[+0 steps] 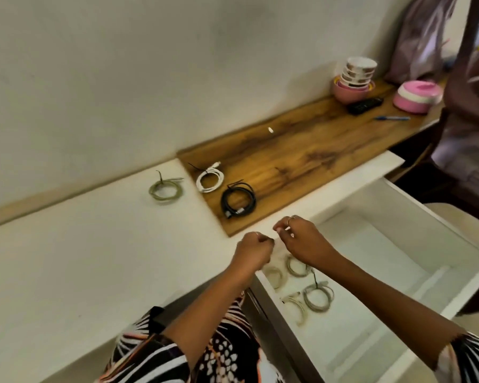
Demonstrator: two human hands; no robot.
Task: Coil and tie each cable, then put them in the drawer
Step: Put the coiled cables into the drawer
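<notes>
You have the open drawer [398, 244] at your 3 o'clock, with four coiled cables [318, 297] in its near left corner. On the surface [67, 258], one coil [165, 189] lies at 11 o'clock, and two more coils [210, 179] sit just right of it at 12. Far off at 1 o'clock stand stacked bowls [354, 78], with a remote [364, 105] and a pen [391, 118] before them.

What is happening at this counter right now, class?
A person is tidying cables. Three tied coils wait on the counter: a grey-green coil, a white coil and a black coil. Several pale coils already lie in the open drawer. The left hand and right hand hover above the drawer's near corner, fingers curled; whether they hold anything is unclear.
</notes>
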